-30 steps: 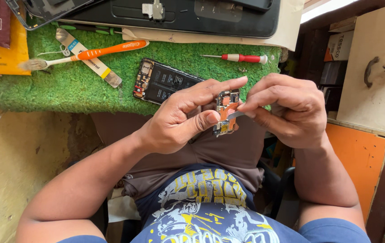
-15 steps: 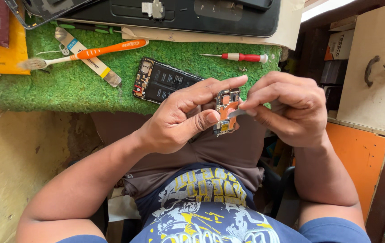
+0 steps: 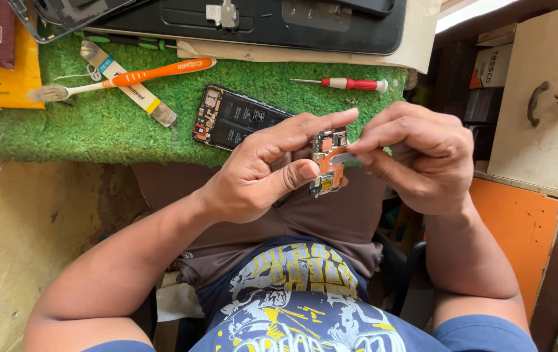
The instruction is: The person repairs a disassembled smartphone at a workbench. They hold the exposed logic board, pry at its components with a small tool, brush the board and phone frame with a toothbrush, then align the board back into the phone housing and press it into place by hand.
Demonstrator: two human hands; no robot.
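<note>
Both hands met over the lap, just off the tabletop (image 3: 96,140) edge. Left hand (image 3: 259,173) pinched a small circuit board (image 3: 328,163), long axis upright, between thumb and fingers; right hand (image 3: 416,156) closed on a thin metal tool (image 3: 346,157) touching its right edge. An opened phone (image 3: 233,117) lay just beyond.

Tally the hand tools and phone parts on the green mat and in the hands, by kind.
Screwdriver, red handle: 1
Toothbrush, orange handle: 1
Flat pry strip: 1
Opened phone body: 1
Small circuit board, held by the left hand: 1
Thin metal tool, pinched by the right hand: 1
Total: 6
</note>
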